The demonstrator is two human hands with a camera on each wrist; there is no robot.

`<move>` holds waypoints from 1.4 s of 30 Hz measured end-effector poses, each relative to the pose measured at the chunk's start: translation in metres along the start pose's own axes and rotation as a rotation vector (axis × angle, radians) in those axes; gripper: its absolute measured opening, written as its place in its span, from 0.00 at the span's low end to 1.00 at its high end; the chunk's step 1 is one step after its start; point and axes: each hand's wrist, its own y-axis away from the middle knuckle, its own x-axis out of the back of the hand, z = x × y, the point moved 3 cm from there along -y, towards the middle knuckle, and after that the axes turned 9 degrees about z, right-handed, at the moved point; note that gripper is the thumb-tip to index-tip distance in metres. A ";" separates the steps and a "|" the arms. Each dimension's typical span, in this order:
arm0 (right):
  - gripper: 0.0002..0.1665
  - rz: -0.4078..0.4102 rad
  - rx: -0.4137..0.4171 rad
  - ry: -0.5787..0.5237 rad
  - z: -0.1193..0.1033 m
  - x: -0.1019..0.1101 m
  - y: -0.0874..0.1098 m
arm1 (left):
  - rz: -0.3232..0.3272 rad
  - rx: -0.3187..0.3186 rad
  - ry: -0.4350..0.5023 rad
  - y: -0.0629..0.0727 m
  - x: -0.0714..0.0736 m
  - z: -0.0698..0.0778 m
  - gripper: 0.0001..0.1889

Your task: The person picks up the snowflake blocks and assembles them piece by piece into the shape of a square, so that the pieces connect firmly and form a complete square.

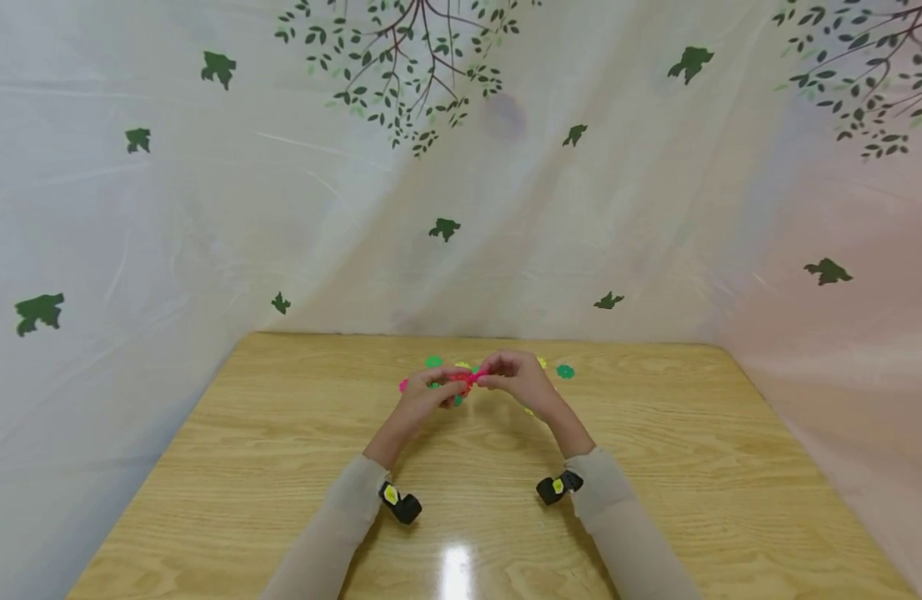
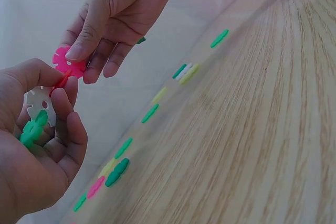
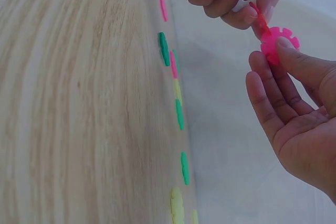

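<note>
Above the table my left hand [image 2: 39, 145] grips a short chain of notched plastic discs: a green disc [image 2: 33, 129], a white disc [image 2: 38, 102] and a red disc [image 2: 61, 82] seen nearly edge-on. My right hand [image 3: 307, 114] pinches a pink notched disc [image 3: 278, 44] between thumb and index finger, its other fingers spread loosely. The pink disc meets the red disc at its edge, and the two stand at an angle to each other. In the head view both hands come together over the far part of the table, partly covering the discs.
Several loose discs in green, yellow, pink and white lie flat on the wooden table [image 1: 281, 467], among them a teal disc [image 1: 565, 372] right of the hands. A pale curtain [image 1: 341, 250] with leaf prints hangs behind the table's far edge.
</note>
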 end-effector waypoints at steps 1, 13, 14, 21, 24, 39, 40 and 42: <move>0.08 0.002 -0.002 0.002 0.000 0.000 0.000 | -0.001 0.000 0.005 0.000 0.000 0.000 0.15; 0.04 0.059 0.036 0.009 -0.004 -0.002 0.002 | -0.016 0.007 0.075 0.003 -0.004 0.003 0.17; 0.04 0.064 0.041 0.011 -0.005 -0.002 0.002 | -0.019 0.008 0.083 0.003 -0.004 0.004 0.17; 0.04 0.080 0.053 -0.019 -0.008 -0.002 0.003 | -0.018 -0.004 0.114 0.003 -0.007 0.007 0.16; 0.04 0.087 0.059 -0.031 -0.009 -0.002 0.003 | -0.019 -0.001 0.115 0.003 -0.008 0.009 0.16; 0.05 0.125 0.071 -0.094 -0.013 -0.003 0.004 | -0.023 0.010 0.147 0.006 -0.009 0.017 0.18; 0.05 0.126 0.075 -0.093 -0.013 -0.004 0.004 | -0.024 0.006 0.150 0.006 -0.009 0.017 0.18; 0.05 0.128 0.079 -0.092 -0.012 -0.005 0.004 | -0.027 0.000 0.153 0.006 -0.008 0.017 0.18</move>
